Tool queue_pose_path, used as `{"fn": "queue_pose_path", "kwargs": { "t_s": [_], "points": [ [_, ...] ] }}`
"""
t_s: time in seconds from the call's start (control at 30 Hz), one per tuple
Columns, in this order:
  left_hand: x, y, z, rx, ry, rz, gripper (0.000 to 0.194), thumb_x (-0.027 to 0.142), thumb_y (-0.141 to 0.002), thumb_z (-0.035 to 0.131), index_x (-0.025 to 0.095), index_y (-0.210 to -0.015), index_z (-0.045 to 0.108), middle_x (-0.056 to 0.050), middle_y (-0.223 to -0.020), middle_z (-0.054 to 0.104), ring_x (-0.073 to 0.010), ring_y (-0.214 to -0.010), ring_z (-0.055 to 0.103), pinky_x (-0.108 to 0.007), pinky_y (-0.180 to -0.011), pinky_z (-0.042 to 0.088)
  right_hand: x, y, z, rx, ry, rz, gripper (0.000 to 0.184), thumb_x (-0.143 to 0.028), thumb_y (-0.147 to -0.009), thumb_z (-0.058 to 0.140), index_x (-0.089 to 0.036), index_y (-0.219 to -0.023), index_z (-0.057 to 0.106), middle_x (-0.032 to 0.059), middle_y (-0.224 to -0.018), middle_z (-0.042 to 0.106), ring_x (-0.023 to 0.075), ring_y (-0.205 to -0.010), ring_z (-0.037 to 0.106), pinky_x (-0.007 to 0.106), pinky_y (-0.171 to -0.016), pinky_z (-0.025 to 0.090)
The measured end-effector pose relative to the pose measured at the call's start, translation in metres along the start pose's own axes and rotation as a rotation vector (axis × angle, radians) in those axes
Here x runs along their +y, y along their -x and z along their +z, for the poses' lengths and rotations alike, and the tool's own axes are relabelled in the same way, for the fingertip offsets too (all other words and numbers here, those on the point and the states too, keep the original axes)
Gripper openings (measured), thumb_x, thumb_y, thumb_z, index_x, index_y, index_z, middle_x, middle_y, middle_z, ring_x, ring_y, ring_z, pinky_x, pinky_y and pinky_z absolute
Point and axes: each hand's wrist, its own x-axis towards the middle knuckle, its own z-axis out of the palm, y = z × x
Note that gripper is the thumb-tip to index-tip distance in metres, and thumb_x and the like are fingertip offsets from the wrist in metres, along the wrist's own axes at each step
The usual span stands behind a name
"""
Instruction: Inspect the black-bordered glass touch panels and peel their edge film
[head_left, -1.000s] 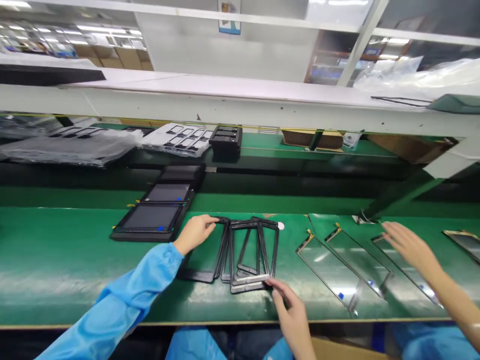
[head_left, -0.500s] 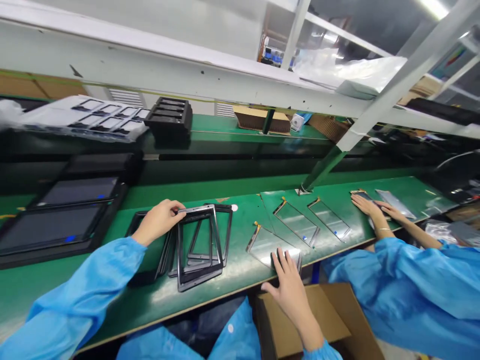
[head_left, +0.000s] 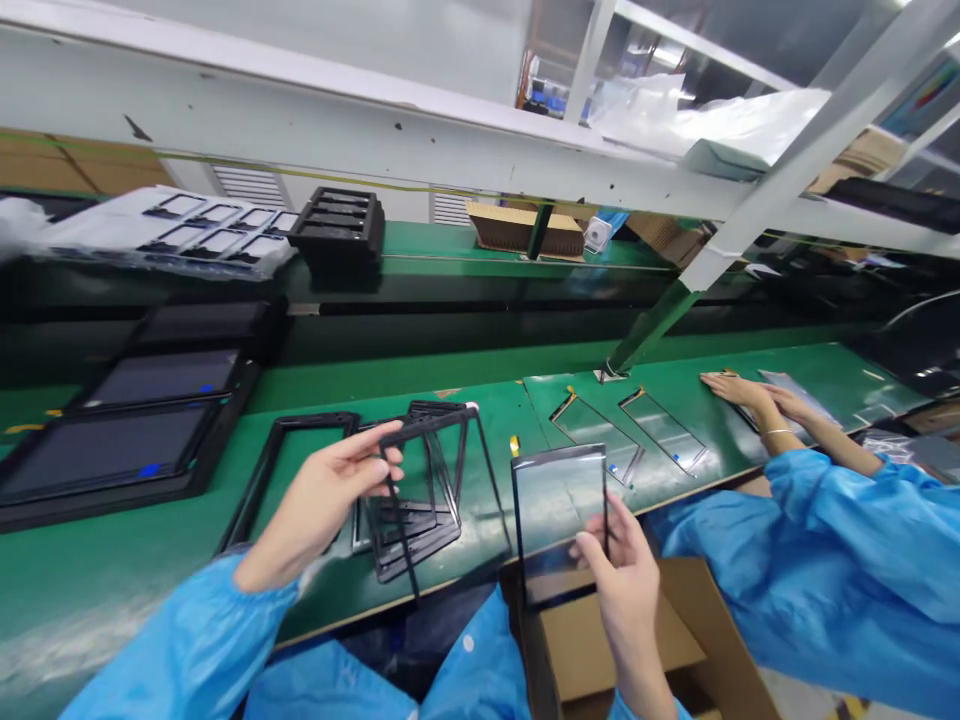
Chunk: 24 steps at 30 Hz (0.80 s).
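Note:
My left hand pinches a thin black tablet frame by its upper left corner, raised and tilted above the table. In my right hand is a clear touch-screen glass panel with a black border, gripped at its right edge and lifted over the table's front edge. Beneath the raised frame lie several overlapping frames. More black frames rest to the left, partly behind my left forearm. Two glass panels with orange connector tails, one nearer and one farther right, lie flat on the green table.
Black trays with dark screens stand at the left. A co-worker's hands work at the right. A green-and-white post rises from the table's back, and an open cardboard box sits below the front edge.
My left hand has lifted a frame off the pile and tilted it. My right hand has picked up the nearest glass panel from the table and raised it upright.

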Motion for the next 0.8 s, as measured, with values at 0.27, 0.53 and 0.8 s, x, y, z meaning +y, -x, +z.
{"fn": "queue_pose_path", "kwargs": {
  "t_s": [0.27,0.53,0.8],
  "points": [
    [-0.009,0.022,0.041,-0.069,0.043,0.022,0.043,0.027,-0.075,0.094,0.022,-0.117,0.087,-0.004,-0.083,0.079,-0.0167,-0.07,0.076,-0.021,-0.062,0.063,0.005,0.042,0.053,-0.171,-0.285,0.33,0.07,-0.04,-0.078,0.095,-0.027,-0.141,0.067,-0.0019,-0.089,0.069,0.0124,-0.054,0.066,0.022,-0.046,0.05],
    [-0.008,0.029,0.034,-0.044,-0.008,0.079,0.038,0.024,-0.079,0.09,0.021,-0.117,0.087,-0.006,-0.082,0.082,-0.0181,-0.072,0.076,-0.022,-0.064,0.062,0.007,0.048,0.062,-0.233,-0.275,0.362,0.072,-0.043,-0.076,0.096,-0.025,-0.141,0.07,-0.0005,-0.088,0.069,0.014,-0.057,0.066,0.023,-0.047,0.052],
    [-0.014,0.035,0.024,-0.08,-0.076,0.133,0.034,0.031,-0.086,0.086,0.026,-0.119,0.087,-0.006,-0.091,0.078,-0.019,-0.077,0.074,-0.026,-0.068,0.063,-0.001,0.053,0.067,-0.233,-0.251,0.35,0.072,-0.042,-0.076,0.096,-0.024,-0.141,0.071,0.0,-0.088,0.069,0.0148,-0.057,0.067,0.024,-0.047,0.053]
  ]
}}
